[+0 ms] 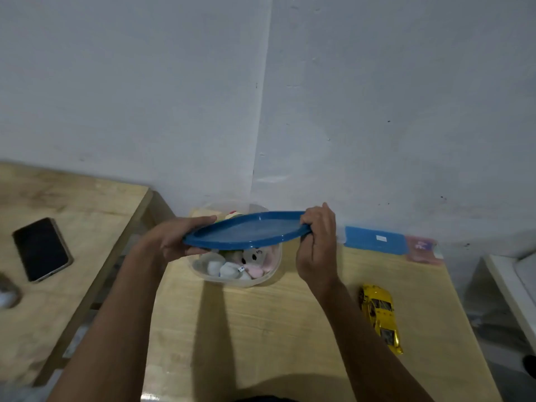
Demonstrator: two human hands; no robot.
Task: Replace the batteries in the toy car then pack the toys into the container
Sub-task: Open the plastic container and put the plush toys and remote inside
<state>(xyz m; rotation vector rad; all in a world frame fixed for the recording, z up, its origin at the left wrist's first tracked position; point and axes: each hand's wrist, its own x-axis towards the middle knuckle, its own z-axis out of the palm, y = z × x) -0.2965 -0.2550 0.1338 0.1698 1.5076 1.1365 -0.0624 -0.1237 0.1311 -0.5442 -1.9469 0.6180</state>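
Note:
A clear plastic container (271, 274) stands on the light wooden table (290, 329) near the wall. Soft toys (255, 259) in white and pink lie inside it. Both hands hold a blue lid (246, 230) just above the container, tilted with its right end higher. My left hand (177, 239) grips the lid's left edge, thumb below and fingers on top. My right hand (317, 242) grips the right edge. A yellow toy car (380, 314) lies on the table to the right, apart from both hands.
A second blue-lidded box (377, 240) with a pink part (420, 248) sits at the table's back right by the wall. On a separate wooden table to the left lies a dark phone (42, 249). A white surface (513, 285) stands at far right.

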